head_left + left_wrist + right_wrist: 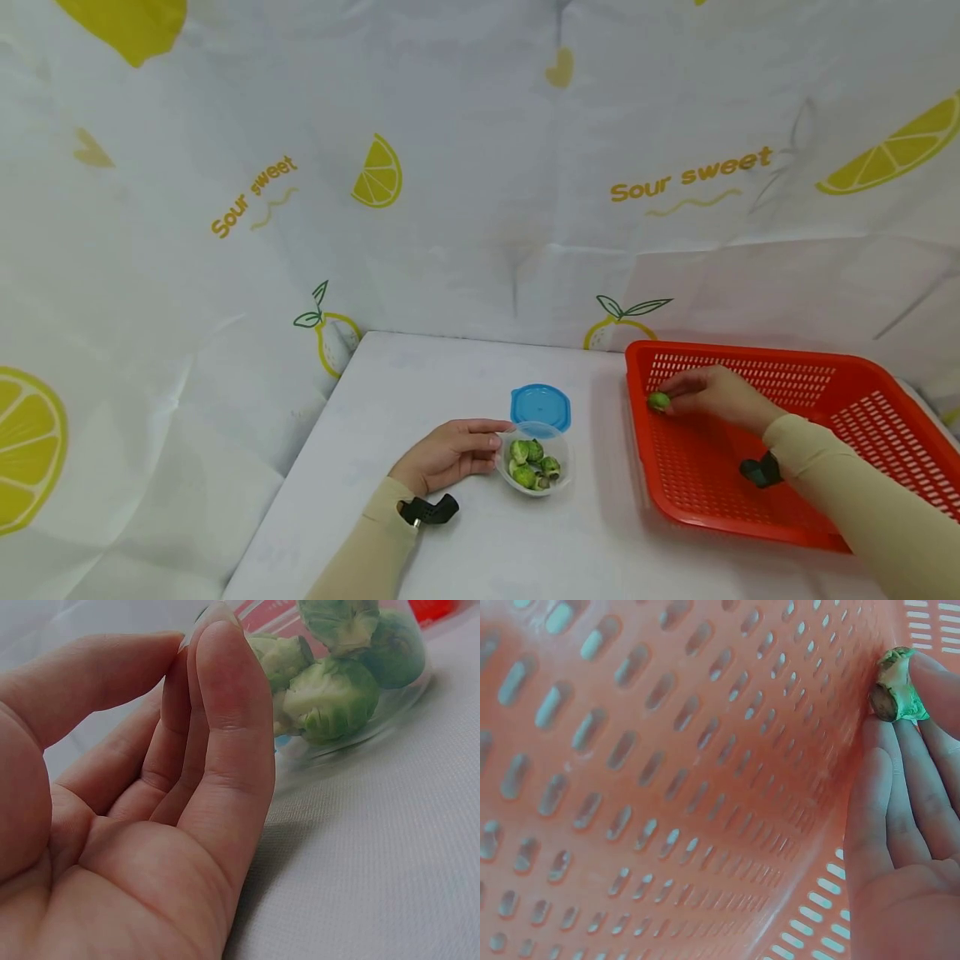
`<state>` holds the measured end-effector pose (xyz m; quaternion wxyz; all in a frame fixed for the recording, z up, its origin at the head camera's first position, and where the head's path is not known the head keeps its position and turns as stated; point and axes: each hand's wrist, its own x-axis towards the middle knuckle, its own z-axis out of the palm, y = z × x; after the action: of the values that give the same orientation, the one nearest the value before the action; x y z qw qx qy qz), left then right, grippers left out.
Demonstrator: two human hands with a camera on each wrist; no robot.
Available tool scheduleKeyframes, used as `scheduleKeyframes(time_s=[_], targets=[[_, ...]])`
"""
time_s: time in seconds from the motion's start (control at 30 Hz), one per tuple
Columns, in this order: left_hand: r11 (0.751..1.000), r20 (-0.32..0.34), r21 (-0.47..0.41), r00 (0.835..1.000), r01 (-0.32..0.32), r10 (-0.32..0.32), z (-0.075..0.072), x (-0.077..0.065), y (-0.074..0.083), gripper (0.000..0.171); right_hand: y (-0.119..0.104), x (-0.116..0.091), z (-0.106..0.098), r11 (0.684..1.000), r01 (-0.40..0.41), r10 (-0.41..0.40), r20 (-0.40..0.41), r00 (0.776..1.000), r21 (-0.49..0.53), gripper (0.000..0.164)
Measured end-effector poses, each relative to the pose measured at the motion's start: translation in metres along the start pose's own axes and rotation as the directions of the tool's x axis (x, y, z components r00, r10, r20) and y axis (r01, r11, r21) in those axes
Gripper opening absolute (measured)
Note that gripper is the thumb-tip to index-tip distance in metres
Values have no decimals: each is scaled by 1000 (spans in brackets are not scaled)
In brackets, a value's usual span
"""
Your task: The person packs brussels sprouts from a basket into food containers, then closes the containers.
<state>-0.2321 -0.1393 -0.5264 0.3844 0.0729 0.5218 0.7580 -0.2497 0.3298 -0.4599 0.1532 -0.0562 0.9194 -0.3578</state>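
Observation:
In the head view my left hand (455,454) grips the left rim of a clear plastic bowl (558,475). Several green Brussels sprouts (523,476) lie inside it; the left wrist view shows these sprouts (330,701) through the bowl's wall, close beyond my fingertips. Over in the red basket (712,523), my right hand (716,398) pinches a single Brussels sprout (658,402) near the left wall. The right wrist view has this sprout (897,686) between thumb and fingers, beside the perforated basket wall.
A blue lid (542,407) lies on the white table (435,375) just behind the bowl. The basket's raised rim stands to the right of the bowl. A lemon-printed sheet (480,167) hangs behind the table and along its left side.

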Motion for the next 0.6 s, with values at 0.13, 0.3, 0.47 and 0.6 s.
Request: scheduleKeyframes(time_s=[0.13, 0.3, 0.47, 0.6], targets=[[1000, 1, 0, 1000, -1, 1, 0, 0, 1, 52, 0, 1, 1, 1000, -7, 7, -1, 1000, 5, 40], [1000, 11, 0, 1000, -5, 5, 0, -1, 1, 52, -2, 1, 1, 1000, -15, 15, -2, 1000, 9, 39], [1000, 15, -3, 1000, -7, 7, -1, 0, 0, 52, -4, 0, 1, 1000, -16, 16, -4, 1000, 1, 38], [1000, 18, -8, 1000, -6, 6, -2, 1, -1, 53, -4, 0, 1, 1000, -15, 15, -4, 1000, -4, 37]])
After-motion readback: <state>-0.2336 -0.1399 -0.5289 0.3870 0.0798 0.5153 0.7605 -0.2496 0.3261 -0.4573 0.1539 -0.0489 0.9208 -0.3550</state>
